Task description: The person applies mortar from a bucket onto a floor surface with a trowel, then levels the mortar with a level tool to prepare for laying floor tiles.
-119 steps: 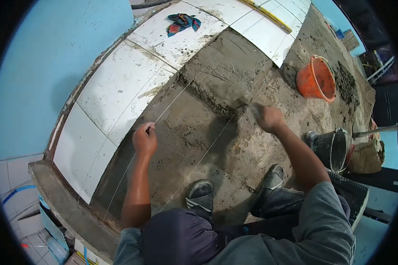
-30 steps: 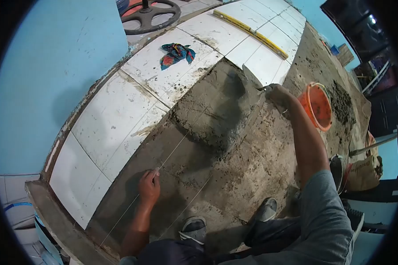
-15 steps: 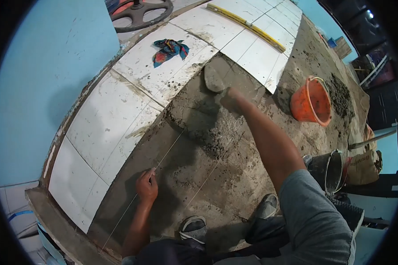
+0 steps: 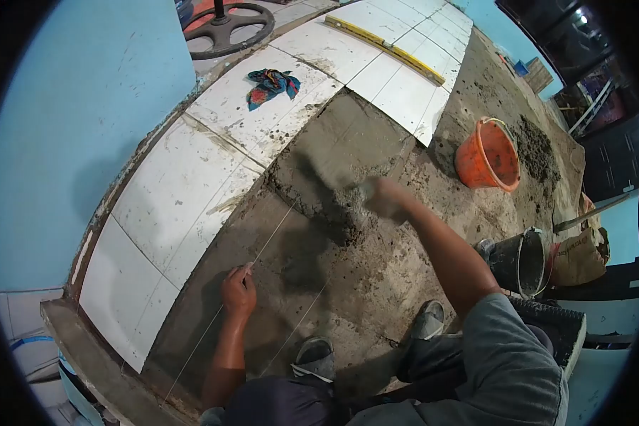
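My right hand [image 4: 387, 200], smeared by motion, grips a trowel [image 4: 325, 165] whose blurred blade lies over the wet grey mortar [image 4: 362, 131]. Loose, crumbly mortar [image 4: 348, 220] sits just below the blade. Lower left, my left hand [image 4: 239, 291] is closed, thumb and finger pinched at a thin taut string [image 4: 273, 234] that runs diagonally over the grey floor. White tiles [image 4: 174, 170] border the mortar on the left, with smears and crumbs of mortar on them.
A yellow spirit level [image 4: 385, 48] and a crumpled coloured cloth [image 4: 271, 86] lie on the tiles. To the right stand an orange bucket [image 4: 486, 156] and a black bucket [image 4: 522, 263]. A mortar heap [image 4: 536, 145] lies behind. A dark metal wheel [image 4: 231, 32] is at the top.
My right hand and the trowel have moved down toward me, drawing the blade back across the mortar. The mortar behind it looks smoother. My left hand stays at the string.
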Demonstrator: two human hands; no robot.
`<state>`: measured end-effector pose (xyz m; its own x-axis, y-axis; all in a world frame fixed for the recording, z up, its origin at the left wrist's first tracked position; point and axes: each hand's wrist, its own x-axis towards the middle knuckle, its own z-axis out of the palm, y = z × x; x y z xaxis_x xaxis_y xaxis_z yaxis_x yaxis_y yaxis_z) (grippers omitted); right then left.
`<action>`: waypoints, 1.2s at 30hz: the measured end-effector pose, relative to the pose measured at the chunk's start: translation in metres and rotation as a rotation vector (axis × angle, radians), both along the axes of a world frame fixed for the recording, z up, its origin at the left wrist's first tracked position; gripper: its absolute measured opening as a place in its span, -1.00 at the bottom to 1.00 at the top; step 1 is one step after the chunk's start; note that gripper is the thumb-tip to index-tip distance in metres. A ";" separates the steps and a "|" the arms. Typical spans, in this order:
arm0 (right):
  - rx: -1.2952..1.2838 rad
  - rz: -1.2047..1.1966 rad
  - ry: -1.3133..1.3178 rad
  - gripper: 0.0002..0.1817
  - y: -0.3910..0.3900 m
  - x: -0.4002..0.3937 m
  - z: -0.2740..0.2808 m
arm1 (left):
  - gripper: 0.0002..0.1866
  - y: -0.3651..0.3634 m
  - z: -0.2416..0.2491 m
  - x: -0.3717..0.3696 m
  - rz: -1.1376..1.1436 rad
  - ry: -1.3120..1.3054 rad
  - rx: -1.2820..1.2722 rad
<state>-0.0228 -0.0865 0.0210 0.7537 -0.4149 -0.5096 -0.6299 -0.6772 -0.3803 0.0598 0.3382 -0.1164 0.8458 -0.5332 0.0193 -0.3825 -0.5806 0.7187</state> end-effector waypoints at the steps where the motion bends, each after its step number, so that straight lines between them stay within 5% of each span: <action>1: -0.048 -0.115 -0.120 -0.58 -0.020 -0.010 -0.011 | -0.72 0.002 0.004 -0.001 0.003 0.001 0.024; 3: -0.230 -0.200 -0.130 -0.60 -0.059 -0.016 -0.020 | -0.72 0.010 0.004 0.000 0.015 -0.014 0.034; 6: -0.147 -0.359 0.068 -0.62 -0.063 -0.028 -0.025 | -0.73 0.021 0.004 0.001 0.054 -0.002 0.115; 16: -0.106 0.214 0.168 -0.56 0.076 -0.081 -0.024 | -0.74 0.026 -0.004 0.013 0.128 -0.007 0.128; 19: -0.053 0.173 0.139 -0.52 0.044 -0.084 -0.003 | -0.74 0.030 -0.003 0.013 0.137 -0.026 0.109; 22: -0.137 -0.167 -0.022 -0.41 0.001 -0.089 -0.019 | -0.74 0.033 -0.004 0.014 0.120 -0.021 0.135; 25: -0.191 -0.081 0.153 -0.49 0.016 -0.094 -0.056 | -0.74 0.034 -0.013 0.014 0.138 -0.018 0.159; 27: -0.066 -0.159 0.197 -0.57 0.075 -0.090 -0.022 | -0.74 0.029 0.004 0.014 0.132 0.010 0.178; 32: 0.040 0.362 0.221 -0.44 0.123 -0.110 -0.032 | -0.73 0.036 -0.007 0.017 0.096 0.001 0.171; 36: -0.063 0.130 0.157 -0.59 0.082 -0.090 0.018 | -0.74 0.046 -0.003 0.018 0.074 0.031 0.151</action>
